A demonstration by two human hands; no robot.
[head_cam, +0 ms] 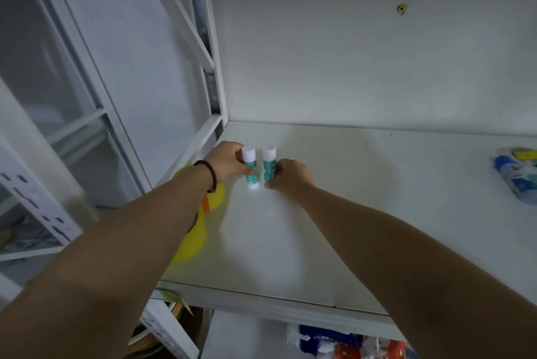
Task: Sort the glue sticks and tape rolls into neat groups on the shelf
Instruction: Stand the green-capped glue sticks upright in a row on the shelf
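Two glue sticks with teal labels and white caps stand upright side by side near the back left of the white shelf [334,213]. My left hand [228,159] grips the left glue stick [250,165]. My right hand [290,174] pinches the right glue stick [269,164] at its lower part. The sticks are a small gap apart. Yellow tape rolls [194,231] lie along the shelf's left edge, partly hidden under my left forearm.
A heap of packaged items [515,175], blue and yellow, lies at the shelf's far right. White metal uprights [216,68] frame the shelf at the left. Below the shelf sit coloured packets [334,341] and more rolls [162,332].
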